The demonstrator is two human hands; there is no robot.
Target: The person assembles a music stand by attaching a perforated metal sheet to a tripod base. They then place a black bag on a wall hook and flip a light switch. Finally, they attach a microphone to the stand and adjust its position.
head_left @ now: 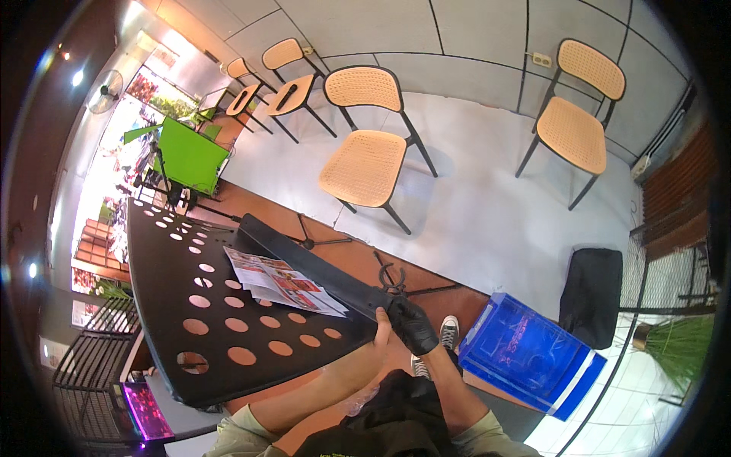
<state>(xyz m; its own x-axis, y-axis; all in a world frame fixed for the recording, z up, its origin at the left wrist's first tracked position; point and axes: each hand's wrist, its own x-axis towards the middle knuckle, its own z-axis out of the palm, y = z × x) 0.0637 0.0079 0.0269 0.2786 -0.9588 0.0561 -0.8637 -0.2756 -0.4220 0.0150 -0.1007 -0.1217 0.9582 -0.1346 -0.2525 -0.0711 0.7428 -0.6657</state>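
Note:
A black music stand desk (165,266), punched with round holes, tilts across the left and middle, with a raised lip along its right side. On it, against the lip, lie printed leaflets (285,283) with red and white pictures. My bare left hand (378,335) grips the desk's near corner, thumb up against the lip and the other fingers mostly hidden underneath. Beside it, my right hand (413,326), in a black glove, is closed around the end of the lip. The two hands are close together.
A blue plastic bin (525,352) stands right of my feet, with a black case (592,293) beyond it. Tripod legs (419,291) spread over the brown floor ahead. Several cane-patterned chairs (365,164) stand farther off. A green panel (186,156) is at the far left.

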